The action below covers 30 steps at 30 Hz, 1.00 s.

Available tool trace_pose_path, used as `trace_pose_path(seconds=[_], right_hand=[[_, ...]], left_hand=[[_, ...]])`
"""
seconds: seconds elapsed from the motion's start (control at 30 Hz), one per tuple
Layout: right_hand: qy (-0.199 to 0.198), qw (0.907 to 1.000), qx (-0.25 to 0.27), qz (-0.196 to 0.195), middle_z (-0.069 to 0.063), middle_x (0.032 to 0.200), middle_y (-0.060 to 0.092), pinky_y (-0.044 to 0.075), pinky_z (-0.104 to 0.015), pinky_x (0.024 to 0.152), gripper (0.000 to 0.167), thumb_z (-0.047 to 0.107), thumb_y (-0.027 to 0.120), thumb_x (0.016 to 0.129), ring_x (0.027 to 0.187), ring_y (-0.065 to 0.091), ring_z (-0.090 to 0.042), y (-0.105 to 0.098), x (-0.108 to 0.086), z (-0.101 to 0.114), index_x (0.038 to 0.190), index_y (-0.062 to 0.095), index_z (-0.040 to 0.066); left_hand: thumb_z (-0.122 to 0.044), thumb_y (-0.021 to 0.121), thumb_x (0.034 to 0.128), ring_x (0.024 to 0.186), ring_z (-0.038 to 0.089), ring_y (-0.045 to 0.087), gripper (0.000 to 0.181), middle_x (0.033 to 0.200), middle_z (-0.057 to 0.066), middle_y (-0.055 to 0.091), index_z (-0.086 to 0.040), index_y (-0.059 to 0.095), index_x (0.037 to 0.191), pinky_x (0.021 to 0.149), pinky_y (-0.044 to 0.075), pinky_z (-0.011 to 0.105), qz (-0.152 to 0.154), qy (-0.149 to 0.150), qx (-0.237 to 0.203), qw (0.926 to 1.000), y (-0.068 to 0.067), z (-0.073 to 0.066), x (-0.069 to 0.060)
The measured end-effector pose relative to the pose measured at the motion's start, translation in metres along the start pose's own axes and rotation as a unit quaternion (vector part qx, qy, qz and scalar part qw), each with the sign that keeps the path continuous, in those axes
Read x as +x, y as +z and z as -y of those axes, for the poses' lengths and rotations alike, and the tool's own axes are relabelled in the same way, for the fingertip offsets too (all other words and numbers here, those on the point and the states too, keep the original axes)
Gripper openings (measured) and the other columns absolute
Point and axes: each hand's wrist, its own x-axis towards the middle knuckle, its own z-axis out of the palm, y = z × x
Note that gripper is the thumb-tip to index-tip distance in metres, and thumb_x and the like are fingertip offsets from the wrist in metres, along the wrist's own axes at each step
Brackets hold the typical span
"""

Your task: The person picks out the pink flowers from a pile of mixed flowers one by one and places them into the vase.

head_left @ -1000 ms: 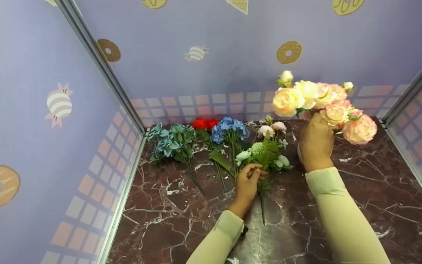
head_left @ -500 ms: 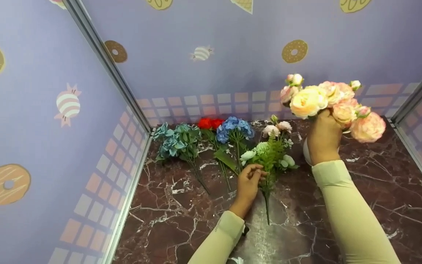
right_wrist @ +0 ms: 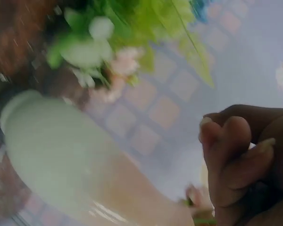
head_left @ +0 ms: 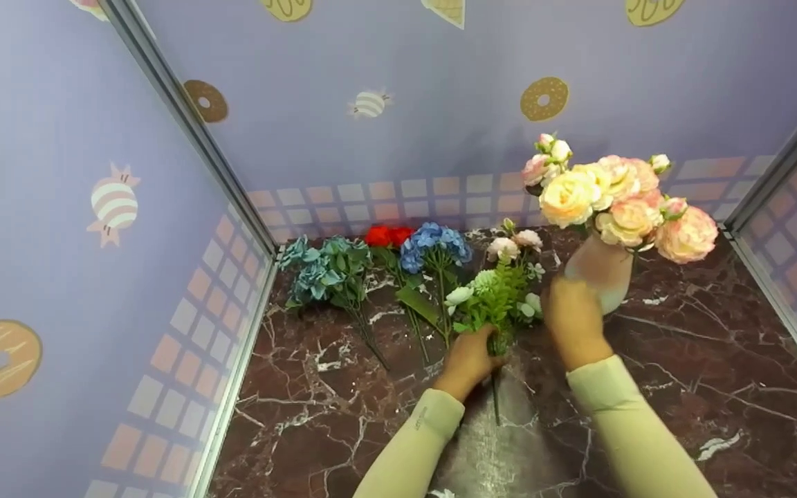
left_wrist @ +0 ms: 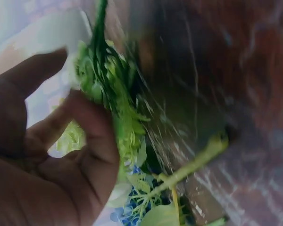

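Note:
In the head view my left hand (head_left: 471,361) reaches around the lower leaves of a mixed bouquet (head_left: 506,290) of green fern and pale flowers, which lies on the tabletop. The left wrist view shows the thumb and fingers apart beside its green stems (left_wrist: 99,35). My right hand (head_left: 573,319), blurred, is in front of a pale vase (head_left: 599,273). In the right wrist view, the fingers (right_wrist: 238,136) curl loosely and hold nothing. The upright vase carries yellow-pink roses (head_left: 630,200), their stems hidden inside it.
Left of the mixed bouquet lie a blue hydrangea bunch (head_left: 433,249), red flowers (head_left: 388,236) and a teal bunch (head_left: 326,273). The dark marbled tabletop (head_left: 329,429) is bounded by a patterned back wall (head_left: 398,138) and side walls.
My right hand has left the rose stems at the vase mouth and come down toward me, left of the vase. My left hand has dropped slightly, its fingers spreading around the mixed bouquet's stems.

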Motion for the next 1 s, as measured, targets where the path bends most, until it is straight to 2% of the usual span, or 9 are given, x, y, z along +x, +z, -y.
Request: trace_pose_path(seconds=[0.13, 0.3, 0.33, 0.43, 0.57, 0.77, 0.87, 0.93, 1.0], right_hand=[[-0.001, 0.9996, 0.021, 0.018, -0.036, 0.070, 0.069, 0.058, -0.070, 0.057, 0.022, 0.000, 0.072, 0.095, 0.064, 0.070, -0.059, 0.019, -0.021, -0.002, 0.077, 0.066, -0.012], [0.003, 0.9980, 0.031, 0.056, -0.036, 0.074, 0.072, 0.059, -0.071, 0.060, 0.021, 0.002, 0.077, 0.093, 0.067, 0.072, -0.059, 0.029, -0.037, -0.008, 0.080, 0.071, -0.013], [0.009, 0.9969, 0.033, 0.070, -0.037, 0.075, 0.072, 0.060, -0.071, 0.062, 0.021, 0.004, 0.078, 0.094, 0.069, 0.072, -0.060, 0.029, -0.039, -0.010, 0.082, 0.072, -0.013], [0.028, 0.9929, 0.040, 0.108, -0.038, 0.081, 0.074, 0.060, -0.073, 0.068, 0.024, 0.008, 0.076, 0.097, 0.075, 0.073, -0.062, 0.030, -0.045, -0.018, 0.086, 0.073, -0.013], [0.031, 0.9907, 0.048, 0.124, -0.038, 0.081, 0.074, 0.059, -0.075, 0.071, 0.027, 0.009, 0.074, 0.099, 0.077, 0.073, -0.063, 0.031, -0.052, -0.029, 0.081, 0.072, -0.010], [0.035, 0.9886, 0.055, 0.136, -0.037, 0.080, 0.074, 0.059, -0.075, 0.070, 0.029, 0.009, 0.074, 0.097, 0.077, 0.073, -0.064, 0.034, -0.059, -0.037, 0.074, 0.072, -0.008], [0.044, 0.9868, 0.056, 0.146, -0.037, 0.080, 0.074, 0.060, -0.075, 0.069, 0.030, 0.010, 0.073, 0.097, 0.078, 0.073, -0.064, 0.035, -0.059, -0.038, 0.073, 0.072, -0.008], [0.049, 0.9865, 0.054, 0.147, -0.037, 0.080, 0.074, 0.060, -0.075, 0.068, 0.031, 0.011, 0.072, 0.098, 0.078, 0.073, -0.065, 0.035, -0.059, -0.039, 0.073, 0.072, -0.008], [0.052, 0.9862, 0.054, 0.147, -0.037, 0.080, 0.074, 0.060, -0.075, 0.068, 0.032, 0.011, 0.071, 0.099, 0.078, 0.074, -0.064, 0.035, -0.060, -0.039, 0.072, 0.072, -0.007]], left_hand=[[-0.034, 0.094, 0.0964, 0.106, 0.041, 0.082, 0.059, 0.117, 0.020, 0.084, -0.014, 0.066, 0.144, 0.093, 0.067, 0.053, 0.013, -0.041, 0.031, 0.9986, 0.010, -0.004, 0.009], [-0.031, 0.095, 0.0911, 0.096, 0.038, 0.081, 0.066, 0.108, 0.022, 0.082, -0.010, 0.059, 0.142, 0.082, 0.067, 0.050, -0.016, -0.046, -0.021, 0.9986, 0.041, 0.019, 0.024], [-0.028, 0.095, 0.0891, 0.093, 0.036, 0.080, 0.065, 0.106, 0.021, 0.081, -0.010, 0.059, 0.139, 0.081, 0.066, 0.048, -0.019, -0.046, -0.039, 0.9980, 0.040, 0.022, 0.024], [-0.021, 0.093, 0.0873, 0.083, 0.028, 0.074, 0.057, 0.098, 0.016, 0.079, -0.010, 0.060, 0.132, 0.074, 0.063, 0.043, -0.029, -0.050, -0.090, 0.9943, 0.027, 0.026, 0.018], [-0.010, 0.087, 0.0916, 0.072, 0.019, 0.068, 0.044, 0.093, 0.015, 0.079, -0.008, 0.063, 0.129, 0.065, 0.056, 0.035, -0.049, -0.074, -0.160, 0.9831, -0.015, 0.016, 0.005], [-0.004, 0.071, 0.1046, 0.068, 0.025, 0.080, 0.021, 0.107, 0.019, 0.082, -0.009, 0.064, 0.124, 0.062, 0.068, 0.038, -0.123, -0.080, -0.294, 0.9444, -0.047, 0.022, 0.006], [-0.005, 0.065, 0.1091, 0.068, 0.027, 0.081, 0.017, 0.110, 0.020, 0.081, -0.008, 0.064, 0.126, 0.064, 0.070, 0.042, -0.166, -0.080, -0.316, 0.9308, -0.052, 0.030, 0.011], [-0.006, 0.061, 0.1119, 0.066, 0.027, 0.079, 0.017, 0.105, 0.021, 0.080, -0.006, 0.061, 0.129, 0.062, 0.069, 0.040, -0.189, -0.067, -0.302, 0.9321, -0.052, 0.038, 0.017], [-0.004, 0.059, 0.1129, 0.062, 0.027, 0.075, 0.017, 0.096, 0.021, 0.078, -0.002, 0.059, 0.130, 0.058, 0.065, 0.040, -0.202, -0.048, -0.264, 0.9418, -0.052, 0.046, 0.024]])
